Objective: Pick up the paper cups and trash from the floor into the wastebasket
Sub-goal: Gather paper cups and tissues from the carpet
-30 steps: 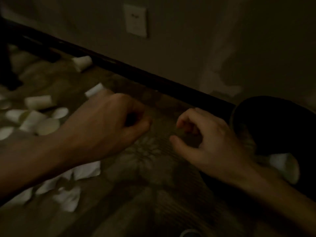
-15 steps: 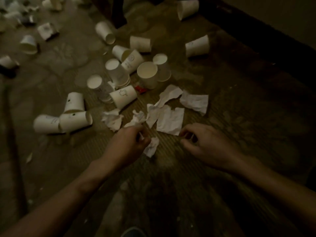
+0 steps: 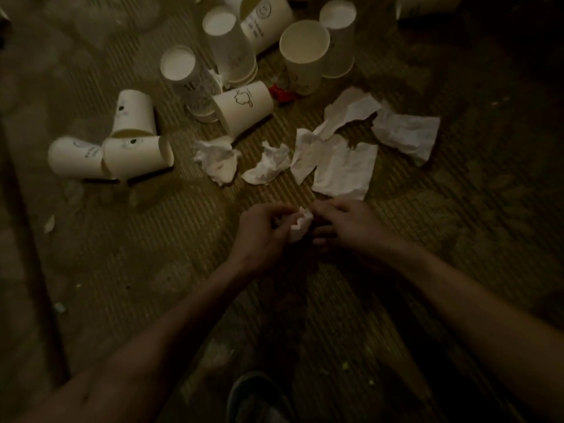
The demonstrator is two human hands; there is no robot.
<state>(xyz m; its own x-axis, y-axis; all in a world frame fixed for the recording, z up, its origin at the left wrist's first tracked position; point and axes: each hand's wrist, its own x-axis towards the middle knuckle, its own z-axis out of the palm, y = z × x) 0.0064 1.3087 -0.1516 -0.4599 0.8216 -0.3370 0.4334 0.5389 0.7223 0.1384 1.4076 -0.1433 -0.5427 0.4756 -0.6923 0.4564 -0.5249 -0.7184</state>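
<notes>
Beside the flat sheet (image 3: 345,169), my left hand (image 3: 262,232) is pinching a paper wad (image 3: 300,222), best balled tight; right hand (image 3: 345,224) curled, hold unclear.

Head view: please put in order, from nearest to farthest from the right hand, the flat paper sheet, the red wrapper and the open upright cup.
1. flat paper sheet: on the floor just ahead of the right hand.
2. red wrapper: farther ahead, a little to the left.
3. open upright cup: beyond the wrapper, near the top of the view.
</notes>
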